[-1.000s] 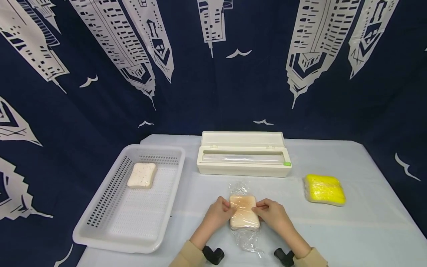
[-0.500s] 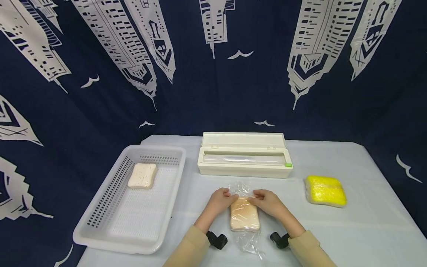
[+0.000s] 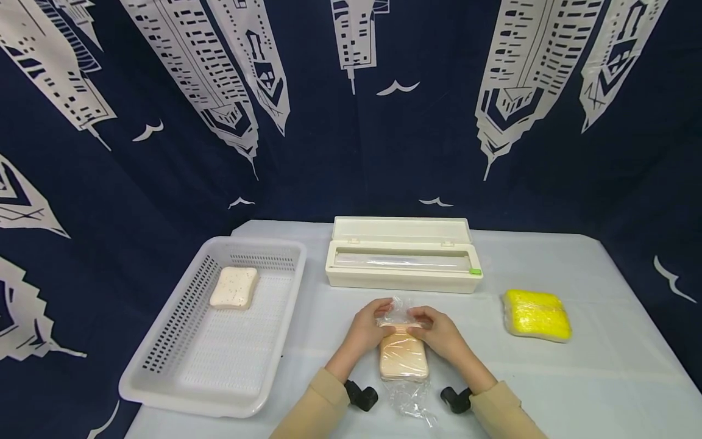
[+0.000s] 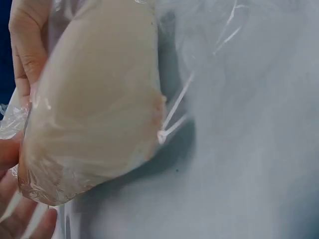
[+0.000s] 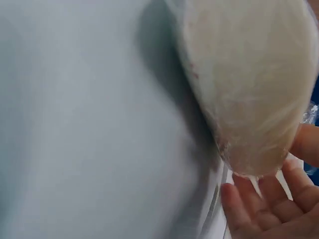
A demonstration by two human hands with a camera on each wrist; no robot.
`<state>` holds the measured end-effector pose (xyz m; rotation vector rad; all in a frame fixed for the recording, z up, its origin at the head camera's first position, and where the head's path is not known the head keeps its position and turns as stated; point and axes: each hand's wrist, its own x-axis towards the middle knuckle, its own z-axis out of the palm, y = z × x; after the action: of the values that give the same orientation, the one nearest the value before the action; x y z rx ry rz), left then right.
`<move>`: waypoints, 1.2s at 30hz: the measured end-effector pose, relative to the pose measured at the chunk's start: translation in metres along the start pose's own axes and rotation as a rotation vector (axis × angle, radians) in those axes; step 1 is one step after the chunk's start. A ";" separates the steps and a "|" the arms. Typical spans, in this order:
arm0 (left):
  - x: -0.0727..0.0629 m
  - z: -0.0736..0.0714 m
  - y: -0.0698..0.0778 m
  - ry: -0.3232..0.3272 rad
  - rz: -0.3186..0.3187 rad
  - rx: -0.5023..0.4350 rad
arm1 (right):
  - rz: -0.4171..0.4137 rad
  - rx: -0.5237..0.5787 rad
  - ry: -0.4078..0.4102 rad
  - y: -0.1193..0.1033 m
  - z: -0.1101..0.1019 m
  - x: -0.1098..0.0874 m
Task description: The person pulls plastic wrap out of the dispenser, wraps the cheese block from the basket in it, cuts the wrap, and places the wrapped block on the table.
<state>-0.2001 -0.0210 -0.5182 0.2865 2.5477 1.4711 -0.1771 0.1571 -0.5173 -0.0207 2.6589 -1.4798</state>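
Note:
A bread slice (image 3: 404, 361) in clear plastic wrap lies at the near middle of the table. A crumpled tail of the wrap (image 3: 411, 402) spreads toward the near edge, and another bunches up at the far end. My left hand (image 3: 366, 329) pinches the slice's far left corner, thumb on top. At the far right corner my right hand (image 3: 442, 336) does the same, its thumb beside the left one. The right wrist view shows the right fingers (image 5: 269, 204) curled beneath the wrapped end. In the left wrist view the wrap clings over the bread's side (image 4: 99, 109).
An open cream wrap dispenser (image 3: 403, 280) with a film roll stands behind the hands. On the left, a white basket (image 3: 263, 378) holds a pale speckled bread slice (image 3: 234, 288). A yellow wrapped block (image 3: 537, 315) lies on the right. Dark patterned cloth (image 3: 351, 152) hangs behind.
Both hands have moved from the bread's sides up to its far end, and the thumbs now sit closer together on its far edge. The bread has hardly shifted.

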 end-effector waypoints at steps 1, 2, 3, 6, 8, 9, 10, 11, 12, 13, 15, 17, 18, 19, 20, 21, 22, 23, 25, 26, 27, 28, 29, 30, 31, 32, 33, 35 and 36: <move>-0.001 0.001 0.000 0.007 0.019 0.009 | -0.003 0.009 0.015 0.000 0.001 -0.001; -0.002 0.001 0.000 0.014 0.030 0.010 | -0.011 0.015 0.030 0.000 0.002 -0.001; -0.003 0.002 0.000 0.023 0.040 0.013 | -0.018 0.023 0.041 0.000 0.002 -0.002; -0.005 0.004 0.000 0.055 0.063 0.018 | -0.042 0.045 0.076 0.000 0.005 -0.003; -0.006 0.005 0.000 0.084 0.086 0.039 | -0.061 0.047 0.097 0.000 0.007 -0.004; -0.006 0.006 -0.001 0.100 0.106 0.054 | -0.077 0.038 0.108 0.000 0.008 -0.005; -0.007 0.007 -0.001 0.114 0.125 0.067 | -0.097 0.020 0.121 0.001 0.009 -0.005; -0.008 0.007 -0.001 0.130 0.151 0.087 | -0.122 -0.001 0.137 0.000 0.009 -0.006; -0.008 0.008 -0.001 0.144 0.176 0.107 | -0.155 -0.033 0.155 0.001 0.010 -0.007; -0.009 0.008 -0.002 0.157 0.199 0.124 | -0.191 -0.064 0.169 0.000 0.011 -0.008; -0.011 0.009 -0.003 0.172 0.232 0.151 | -0.276 -0.138 0.206 0.001 0.013 -0.010; -0.012 0.010 -0.003 0.188 0.253 0.170 | -0.364 -0.214 0.247 0.001 0.016 -0.012; -0.013 0.010 -0.003 0.192 0.255 0.176 | -0.407 -0.247 0.265 0.001 0.017 -0.012; -0.014 0.010 -0.003 0.196 0.255 0.176 | -0.440 -0.271 0.281 0.001 0.018 -0.013; -0.014 0.010 -0.003 0.197 0.256 0.175 | -0.470 -0.290 0.299 0.001 0.019 -0.014; -0.015 0.010 -0.003 0.201 0.258 0.177 | -0.504 -0.300 0.319 0.001 0.020 -0.014; -0.015 0.010 -0.003 0.206 0.267 0.183 | -0.531 -0.302 0.330 0.001 0.020 -0.014; -0.015 0.009 -0.003 0.209 0.278 0.190 | -0.553 -0.302 0.340 0.000 0.021 -0.014; -0.015 0.009 -0.003 0.217 0.296 0.203 | -0.582 -0.302 0.350 0.000 0.021 -0.015; -0.016 0.009 -0.004 0.224 0.310 0.214 | -0.595 -0.300 0.354 0.000 0.021 -0.015; -0.016 0.009 -0.004 0.228 0.319 0.225 | -0.603 -0.300 0.358 0.000 0.021 -0.016; -0.017 0.009 -0.004 0.231 0.326 0.234 | -0.602 -0.305 0.358 -0.001 0.021 -0.017; -0.018 0.009 -0.004 0.233 0.327 0.240 | -0.601 -0.308 0.362 -0.001 0.021 -0.018; -0.019 0.008 -0.004 0.232 0.324 0.246 | -0.599 -0.311 0.365 -0.002 0.021 -0.019; -0.020 0.008 -0.004 0.230 0.319 0.253 | -0.595 -0.312 0.367 -0.002 0.021 -0.020; -0.021 0.007 -0.004 0.224 0.315 0.260 | -0.588 -0.317 0.369 -0.003 0.020 -0.021; -0.022 0.006 -0.004 0.214 0.307 0.263 | -0.580 -0.326 0.371 -0.003 0.020 -0.022; -0.025 0.005 -0.004 0.196 0.306 0.275 | -0.568 -0.348 0.374 -0.004 0.019 -0.024; -0.026 0.004 -0.004 0.185 0.307 0.277 | -0.560 -0.364 0.373 -0.004 0.018 -0.025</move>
<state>-0.1744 -0.0266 -0.5219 0.6346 2.9685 1.2827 -0.1505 0.1408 -0.5212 -0.6201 3.3928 -1.1659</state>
